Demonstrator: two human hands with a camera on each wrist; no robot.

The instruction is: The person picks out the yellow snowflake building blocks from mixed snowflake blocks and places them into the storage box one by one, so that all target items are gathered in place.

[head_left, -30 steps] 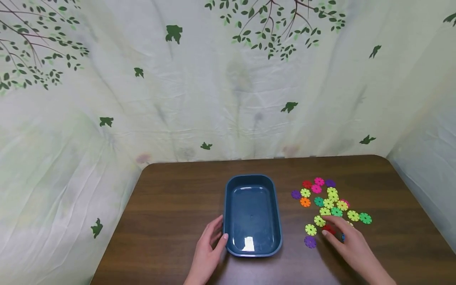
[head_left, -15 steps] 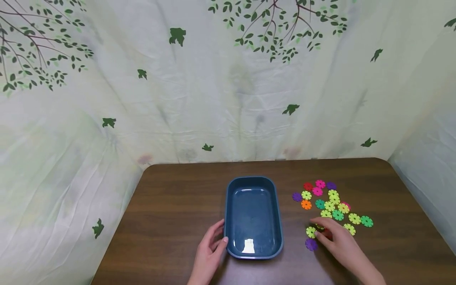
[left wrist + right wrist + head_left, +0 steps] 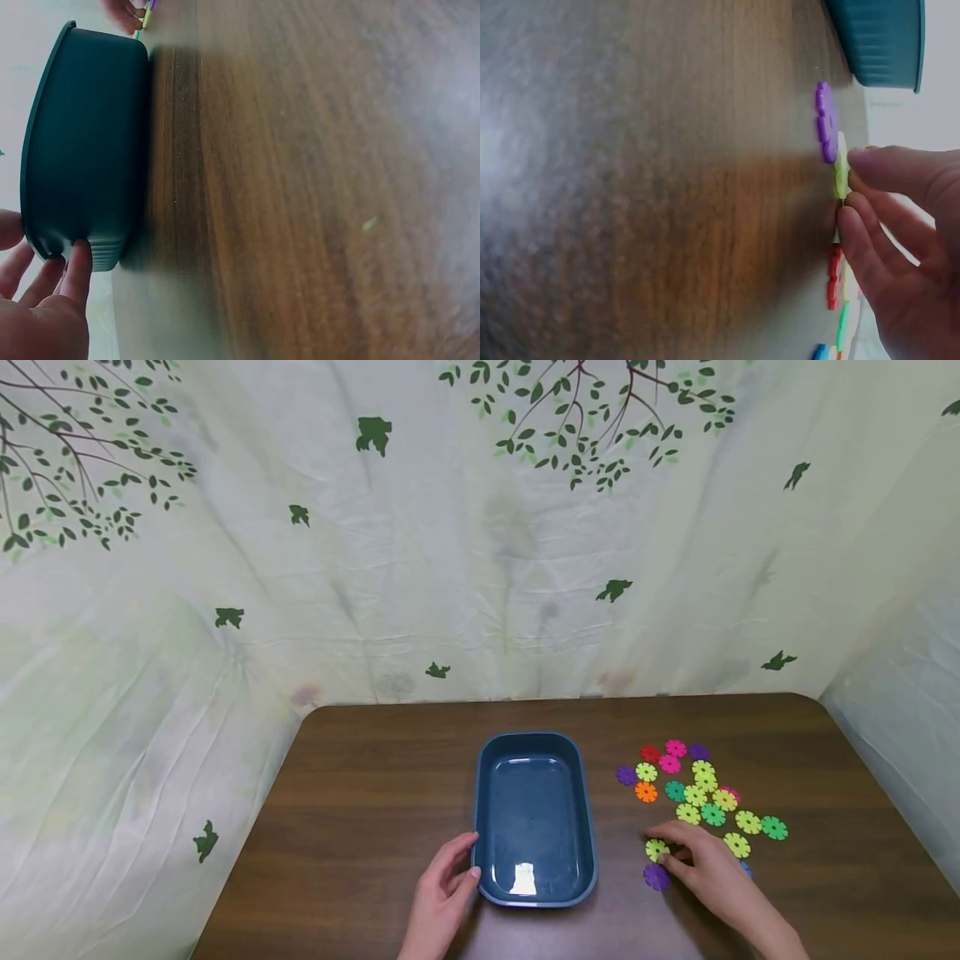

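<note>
- Left hand: fingers apart, tips touching left wall of blue tray. Slid slightly nearer the person vs 0.5 s ago.
- Purple disc: flat on desk, right of tray. Unmoved.
- Right hand: thumb and fingers curled about 1 yellow disc, thumb at its edge; can't tell if pinched. Came left, toward tray, over last 1.0 s.
- Yellow disc: just beyond purple disc.
- Blue disc: pokes out right of right hand; was covered 0.5 s ago.
- Near red disc: partly visible in head view 0.5 s ago, now only in right wrist view.
- Blue tray: same spot, upright.
- Orange disc and other discs beyond right hand: layout unchanged.
</note>
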